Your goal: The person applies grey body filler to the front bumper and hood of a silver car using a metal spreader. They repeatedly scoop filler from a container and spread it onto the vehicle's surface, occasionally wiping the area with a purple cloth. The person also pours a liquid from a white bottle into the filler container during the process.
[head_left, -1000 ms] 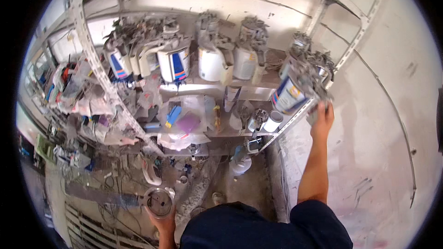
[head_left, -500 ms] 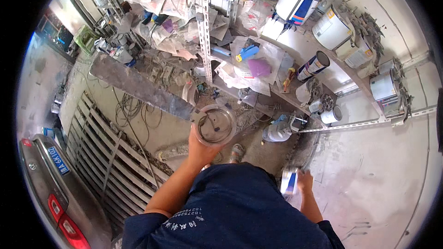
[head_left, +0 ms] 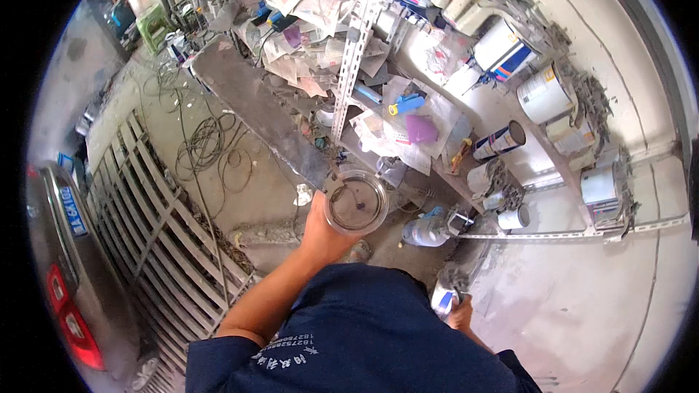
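While a clear plastic cup (head_left: 357, 205) is being gripped by the left hand (head_left: 324, 236), a white-and-blue labelled paint can (head_left: 442, 299) is being held by the right hand (head_left: 459, 313), low beside the pale wall (head_left: 546, 306). The cup's side is being clasped by bent left fingers just at the near end of a long grey board (head_left: 255, 113); whether the two are touching cannot be told. The can is being clutched with curled right fingers, apparently at a handle, well apart from the front edge of the lower shelf (head_left: 451, 182). Along the upper shelf (head_left: 562, 178), other paint cans (head_left: 545, 94) are being supported near its front edge. A carrying step seems to be in hand, with neither vessel apparently being poured. Any next move appears to be calling for the cup being held mouth-up and the can being gripped firmly, lest its grey crust be shaken loose.
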Available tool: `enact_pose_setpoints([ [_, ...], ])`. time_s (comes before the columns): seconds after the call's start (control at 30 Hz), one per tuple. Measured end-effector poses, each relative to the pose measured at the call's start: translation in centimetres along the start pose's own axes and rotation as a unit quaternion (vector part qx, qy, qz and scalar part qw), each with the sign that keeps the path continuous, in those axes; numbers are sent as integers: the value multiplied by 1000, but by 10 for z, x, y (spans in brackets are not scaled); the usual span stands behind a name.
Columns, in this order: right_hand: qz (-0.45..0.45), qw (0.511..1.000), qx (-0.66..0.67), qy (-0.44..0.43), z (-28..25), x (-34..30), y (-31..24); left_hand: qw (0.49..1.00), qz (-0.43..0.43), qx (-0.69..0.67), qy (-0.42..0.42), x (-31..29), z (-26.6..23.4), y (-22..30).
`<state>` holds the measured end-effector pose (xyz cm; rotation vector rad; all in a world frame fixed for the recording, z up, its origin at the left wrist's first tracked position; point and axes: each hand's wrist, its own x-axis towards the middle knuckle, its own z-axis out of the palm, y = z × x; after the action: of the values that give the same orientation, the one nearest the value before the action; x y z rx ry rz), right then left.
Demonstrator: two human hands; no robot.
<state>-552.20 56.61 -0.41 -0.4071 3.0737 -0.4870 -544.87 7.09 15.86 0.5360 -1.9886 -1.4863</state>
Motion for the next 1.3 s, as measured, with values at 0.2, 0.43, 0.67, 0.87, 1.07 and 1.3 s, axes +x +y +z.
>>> enact_pose_setpoints([
  [0.2,-4,911,-262,-319,-30,7,17,995,81,62,-19,7,-10,-4],
  [0.43,-59,952,-195,-228,-82,127,-91,994,37,96,-33,1,-19,1],
  [0.67,-269,954,-104,-79,-245,180,-240,997,82,3,10,7,-13,1],
  [0.87,-389,914,-77,87,-335,190,-351,1000,12,15,-7,3,-12,0],
  [1.07,-503,858,-9,104,-339,175,-431,999,40,4,-9,-4,-18,19],
  [1.3,-588,798,-70,108,-330,160,-467,998,41,11,-39,-10,-19,17],
])
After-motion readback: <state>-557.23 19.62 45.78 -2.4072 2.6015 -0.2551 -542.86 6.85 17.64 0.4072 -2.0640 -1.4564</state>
